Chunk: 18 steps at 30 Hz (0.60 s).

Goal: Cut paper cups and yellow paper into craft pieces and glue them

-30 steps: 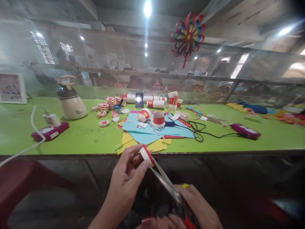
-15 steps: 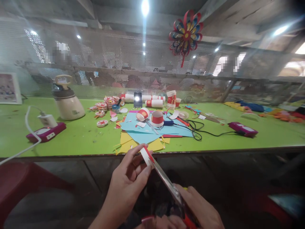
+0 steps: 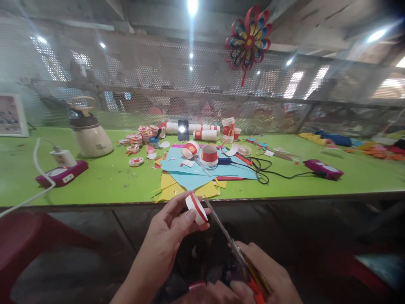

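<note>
My left hand (image 3: 167, 232) grips a short cut-down piece of paper cup (image 3: 196, 207), white with a red band, between thumb and fingers in front of the table edge. Pair of scissors (image 3: 226, 234) with red handles is in my right hand (image 3: 268, 268), blades pointing up and to the left. The blade tips lie just right of the cup piece, apart from it, and look nearly closed together. On the table beyond stand a cut red-and-white paper cup (image 3: 209, 157) and another cup lying tilted (image 3: 190, 149).
Blue paper sheets (image 3: 186, 181) lie over yellow paper (image 3: 169, 190). A dark-blue handled tool (image 3: 224, 161) has a black cord running to a purple power strip (image 3: 324, 169). At left are a kettle (image 3: 91, 139) and another power strip (image 3: 63, 174). A paper flower (image 3: 249, 41) hangs above.
The scissor blades have come away from the cup piece, which they were cutting along. My left hand has turned the piece, so more of its round band shows.
</note>
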{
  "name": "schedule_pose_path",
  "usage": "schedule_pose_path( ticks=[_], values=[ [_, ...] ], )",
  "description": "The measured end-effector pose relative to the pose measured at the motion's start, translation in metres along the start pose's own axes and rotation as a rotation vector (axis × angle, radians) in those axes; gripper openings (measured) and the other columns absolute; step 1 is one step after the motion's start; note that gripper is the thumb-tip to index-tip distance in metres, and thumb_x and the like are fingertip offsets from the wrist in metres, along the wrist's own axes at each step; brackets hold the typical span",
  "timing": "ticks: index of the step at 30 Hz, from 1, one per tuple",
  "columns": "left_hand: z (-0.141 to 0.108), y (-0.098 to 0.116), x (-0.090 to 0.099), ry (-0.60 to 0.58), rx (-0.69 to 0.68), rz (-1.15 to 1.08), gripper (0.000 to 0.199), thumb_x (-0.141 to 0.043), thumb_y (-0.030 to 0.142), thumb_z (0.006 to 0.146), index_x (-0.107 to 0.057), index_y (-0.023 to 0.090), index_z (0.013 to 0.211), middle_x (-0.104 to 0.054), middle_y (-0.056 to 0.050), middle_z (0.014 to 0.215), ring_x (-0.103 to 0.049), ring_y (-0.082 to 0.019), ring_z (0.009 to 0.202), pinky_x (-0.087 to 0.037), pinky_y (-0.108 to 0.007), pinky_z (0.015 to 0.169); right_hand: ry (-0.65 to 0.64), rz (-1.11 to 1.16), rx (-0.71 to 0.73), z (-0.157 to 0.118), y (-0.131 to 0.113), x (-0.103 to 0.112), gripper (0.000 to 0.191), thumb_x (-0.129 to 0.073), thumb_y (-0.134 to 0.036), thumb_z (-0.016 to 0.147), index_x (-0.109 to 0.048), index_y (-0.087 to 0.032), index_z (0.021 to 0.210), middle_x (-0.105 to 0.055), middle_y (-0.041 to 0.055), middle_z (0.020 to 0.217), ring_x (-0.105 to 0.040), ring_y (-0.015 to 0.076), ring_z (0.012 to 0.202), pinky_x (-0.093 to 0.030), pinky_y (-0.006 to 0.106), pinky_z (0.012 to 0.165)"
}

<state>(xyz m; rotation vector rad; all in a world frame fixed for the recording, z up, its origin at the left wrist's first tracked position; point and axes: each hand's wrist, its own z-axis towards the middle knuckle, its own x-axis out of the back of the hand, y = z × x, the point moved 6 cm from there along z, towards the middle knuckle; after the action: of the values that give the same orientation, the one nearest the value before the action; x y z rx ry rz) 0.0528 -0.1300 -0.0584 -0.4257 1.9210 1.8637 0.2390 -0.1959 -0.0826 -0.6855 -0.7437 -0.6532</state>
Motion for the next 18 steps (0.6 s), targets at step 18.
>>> schedule_pose_path(
  ticks=[18],
  values=[
    [0.0044,-0.0044,-0.0015,-0.049,0.020,-0.026,0.030,-0.072,0.030,0.079,-0.066,0.016,0.105,-0.069,-0.014,0.115,-0.069,-0.031,0.099,-0.056,-0.038,0.081,-0.020,-0.121,0.072,0.0025,-0.0020,0.0029,0.044,-0.045,-0.047,0.096,-0.048,-0.015,0.126,-0.066,0.0066,0.080,-0.068,0.0199,0.075,-0.055,0.024,0.063]
  ],
)
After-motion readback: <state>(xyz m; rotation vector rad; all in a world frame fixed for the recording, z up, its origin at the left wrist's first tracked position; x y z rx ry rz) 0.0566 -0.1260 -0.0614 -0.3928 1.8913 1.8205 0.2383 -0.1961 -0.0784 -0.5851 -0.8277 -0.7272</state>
